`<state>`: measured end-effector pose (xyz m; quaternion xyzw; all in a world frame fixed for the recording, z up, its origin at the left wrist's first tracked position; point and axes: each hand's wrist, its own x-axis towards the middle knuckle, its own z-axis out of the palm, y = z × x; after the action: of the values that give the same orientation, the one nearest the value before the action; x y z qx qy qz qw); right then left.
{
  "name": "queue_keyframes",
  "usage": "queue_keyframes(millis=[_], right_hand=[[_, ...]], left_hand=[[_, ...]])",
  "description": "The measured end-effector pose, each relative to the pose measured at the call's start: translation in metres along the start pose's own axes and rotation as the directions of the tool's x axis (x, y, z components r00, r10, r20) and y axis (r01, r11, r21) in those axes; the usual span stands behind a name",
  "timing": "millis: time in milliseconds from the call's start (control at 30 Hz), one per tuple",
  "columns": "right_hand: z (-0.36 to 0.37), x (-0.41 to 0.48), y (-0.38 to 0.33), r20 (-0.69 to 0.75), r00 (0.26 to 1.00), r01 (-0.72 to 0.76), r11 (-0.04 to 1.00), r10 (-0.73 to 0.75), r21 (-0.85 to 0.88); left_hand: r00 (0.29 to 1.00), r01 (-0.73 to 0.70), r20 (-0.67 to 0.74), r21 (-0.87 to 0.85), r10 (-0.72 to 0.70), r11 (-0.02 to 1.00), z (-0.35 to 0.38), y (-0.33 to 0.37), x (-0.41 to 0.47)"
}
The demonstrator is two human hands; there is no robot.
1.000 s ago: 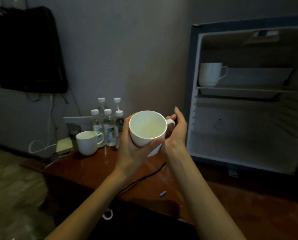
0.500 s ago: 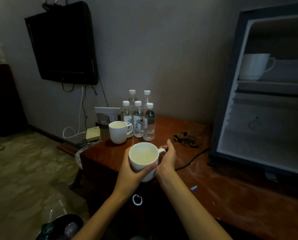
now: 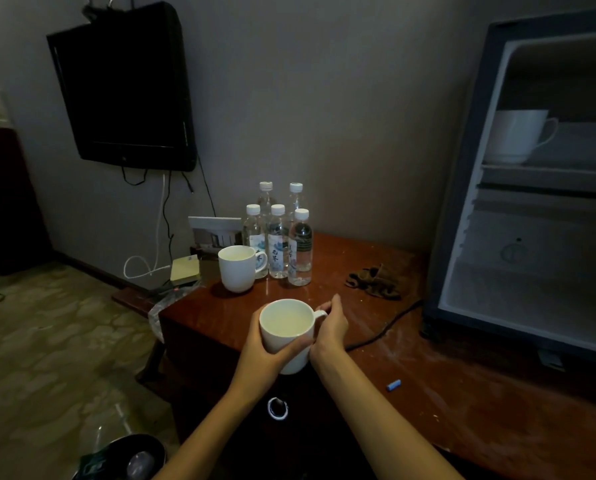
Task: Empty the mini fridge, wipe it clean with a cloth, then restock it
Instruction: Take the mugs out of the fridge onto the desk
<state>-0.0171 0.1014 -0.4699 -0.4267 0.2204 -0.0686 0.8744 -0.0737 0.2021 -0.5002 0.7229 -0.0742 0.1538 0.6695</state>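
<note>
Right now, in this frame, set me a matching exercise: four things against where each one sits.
Things: 1 left hand; 2 right hand; 3 brown cloth; 4 water bottles.
Places: a by the wall, behind the desk mug; b at the handle of the held mug; c between bottles and fridge; d round the held mug's body.
Pairs: 1-d, 2-b, 3-c, 4-a.

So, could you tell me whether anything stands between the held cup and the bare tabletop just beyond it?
Nothing visible does. Bare wood of the table lies just beyond the held cup, gripped by left hand and right hand; the other cup and bottles stand farther back, the cable off right.
</note>
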Motion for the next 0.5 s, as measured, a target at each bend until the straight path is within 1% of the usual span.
queue_keyframes(millis=[133,233,300,333,400,500], right_hand=[[-0.004,0.0,0.006,0.024,0.997,0.069,0.984,-0.066,-0.162],[-0.01,-0.01,0.007,0.068,0.975,0.221,0.934,-0.21,-0.28],[-0.02,-0.026,0.009,0.109,0.941,0.338,0.885,-0.32,-0.319],[-0.025,-0.035,0.012,0.144,0.925,0.38,0.863,-0.352,-0.331],[-0.033,-0.052,0.024,0.247,0.901,0.426,0.839,-0.357,-0.339],[-0.04,-0.072,0.043,0.403,0.864,0.439,0.843,-0.301,-0.311]], left_hand=[[0.999,0.018,0.038,0.026,-0.019,0.999,-0.002,-0.001,-0.003],[0.999,-0.006,0.038,0.075,0.003,0.997,-0.007,-0.004,-0.011],[1.0,-0.004,0.031,0.08,0.001,0.997,-0.01,-0.007,-0.017],[1.0,-0.001,0.024,0.082,-0.001,0.997,-0.011,-0.008,-0.02],[1.0,0.002,0.011,0.073,-0.002,0.997,-0.01,-0.008,-0.024],[1.0,0.004,-0.02,0.035,-0.003,0.999,-0.009,-0.009,-0.03]])
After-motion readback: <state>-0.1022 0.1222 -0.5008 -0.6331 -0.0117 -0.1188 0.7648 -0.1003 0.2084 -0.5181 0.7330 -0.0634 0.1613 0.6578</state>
